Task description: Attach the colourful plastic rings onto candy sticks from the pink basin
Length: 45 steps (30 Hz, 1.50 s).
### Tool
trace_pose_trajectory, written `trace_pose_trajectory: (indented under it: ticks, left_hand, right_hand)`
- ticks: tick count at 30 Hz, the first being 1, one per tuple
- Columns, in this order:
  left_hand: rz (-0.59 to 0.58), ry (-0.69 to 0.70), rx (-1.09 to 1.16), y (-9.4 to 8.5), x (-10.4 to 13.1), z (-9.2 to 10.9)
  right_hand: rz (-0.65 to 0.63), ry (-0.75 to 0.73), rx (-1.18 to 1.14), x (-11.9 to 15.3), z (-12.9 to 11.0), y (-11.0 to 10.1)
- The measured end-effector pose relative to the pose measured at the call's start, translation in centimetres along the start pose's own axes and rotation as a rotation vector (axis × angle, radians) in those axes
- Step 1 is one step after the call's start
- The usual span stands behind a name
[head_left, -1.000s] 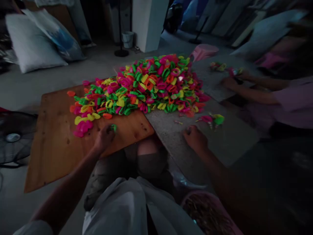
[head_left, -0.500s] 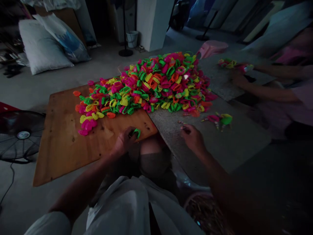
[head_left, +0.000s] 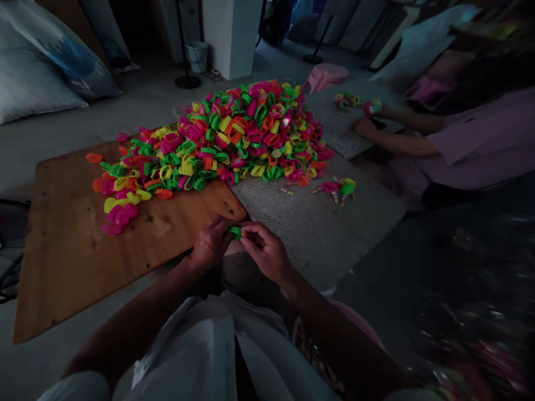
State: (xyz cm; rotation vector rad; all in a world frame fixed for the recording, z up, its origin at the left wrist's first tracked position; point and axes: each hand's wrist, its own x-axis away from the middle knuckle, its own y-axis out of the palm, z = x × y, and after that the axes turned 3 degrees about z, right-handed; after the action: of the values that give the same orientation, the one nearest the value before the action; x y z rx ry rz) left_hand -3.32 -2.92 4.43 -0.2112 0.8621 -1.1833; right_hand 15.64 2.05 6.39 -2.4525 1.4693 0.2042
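Note:
My left hand (head_left: 208, 243) is closed around a green plastic loop-shaped piece (head_left: 235, 231), held low over the near edge of the wooden board (head_left: 87, 245). Against the right end of that piece, my right hand (head_left: 267, 252) pinches something small and brownish, too tiny to make out. The fingertips of both hands almost meet there. Beyond them lies a big heap of plastic loops (head_left: 234, 136) in pink, green, yellow and orange, resembling toy watches. A few small striped pieces (head_left: 286, 190) lie at its front right.
A grey board (head_left: 309, 234) adjoins the wooden one. On it is a small cluster of coloured pieces (head_left: 345, 188). A co-worker (head_left: 472, 145) handles similar pieces at the right. A pink stool (head_left: 328, 75) stands behind the heap; a pink-rimmed basket (head_left: 359, 323) sits beside my right forearm.
My right hand has come left from the grey board to the green piece in my left hand. The view has swung right, and the co-worker shows more fully.

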Motion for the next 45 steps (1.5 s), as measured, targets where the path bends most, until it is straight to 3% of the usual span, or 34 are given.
trace_pose_trajectory:
  ticks: [8,13,18,22,26,29,34,37,40,42,45]
  left_hand:
    - [-0.111,-0.117,0.229,1.0,0.5,2.1]
    - [-0.159,-0.185,0.392,2.0,0.5,1.1]
    - [-0.172,-0.34,0.487,4.5,0.7,0.1]
    - [-0.099,-0.265,0.384,6.2,0.6,0.3]
    - [-0.097,-0.221,0.321,6.3,0.6,1.4]
    - [-0.14,-0.386,0.473,5.8,0.7,2.4]
    - [-0.216,-0.954,0.973,5.2,-0.1,2.5]
    - [-0.504,-1.199,1.107,5.0,-0.9,1.7]
    - [-0.741,-1.246,1.172,4.7,-1.2,1.2]
    - [-0.75,-1.219,1.213,4.4,-1.1,1.0]
    - [-0.672,-1.17,1.263,4.4,-0.8,0.8]
  right_hand:
    - [0.081,-0.027,0.102,0.5,1.7,-1.6]
    - [0.072,-0.015,0.109,0.6,2.6,-3.0]
    - [0.02,0.027,0.184,0.8,4.1,-4.3]
    - [0.034,0.037,0.21,1.2,4.7,-4.8]
    - [0.066,0.003,0.209,1.4,4.9,-4.9]
    - [0.048,-0.055,0.249,1.4,5.0,-5.1]
    - [0.055,-0.153,0.277,1.4,4.6,-5.5]
    - [0.022,-0.249,0.264,1.4,4.2,-5.6]
    - [-0.053,-0.303,0.264,1.3,4.0,-5.7]
    - [-0.086,-0.288,0.266,1.2,4.1,-5.9]
    - [-0.096,-0.243,0.28,1.1,4.9,-6.2]
